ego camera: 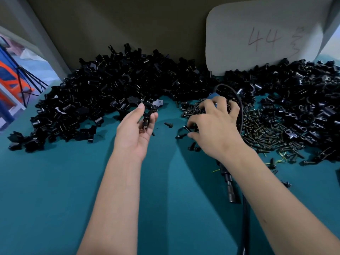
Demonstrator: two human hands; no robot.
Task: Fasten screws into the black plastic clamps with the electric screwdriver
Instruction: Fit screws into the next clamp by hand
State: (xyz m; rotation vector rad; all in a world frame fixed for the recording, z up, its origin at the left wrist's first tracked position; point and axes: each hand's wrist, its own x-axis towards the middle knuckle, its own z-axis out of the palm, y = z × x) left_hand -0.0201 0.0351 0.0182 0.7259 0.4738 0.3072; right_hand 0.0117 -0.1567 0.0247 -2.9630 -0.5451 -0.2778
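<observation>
My left hand [132, 133] is raised palm-up and pinches a black plastic clamp [149, 111] between thumb and fingers, just in front of the big heap of clamps [110, 85]. My right hand [215, 126] lies palm-down over the electric screwdriver [230, 188]. The tool's blue end shows past the fingers and its black nose sticks out under the wrist. The thumb and forefinger of that hand touch a black screw [185, 128] at the edge of the screw pile [266, 131].
A second heap of clamps [303, 92] fills the right side. A white board [257, 34] marked 44 leans on the back wall. The screwdriver's black cable [244, 227] loops behind my right hand and runs down under the forearm. Loose screws [168, 124] lie on the green tabletop [55, 199].
</observation>
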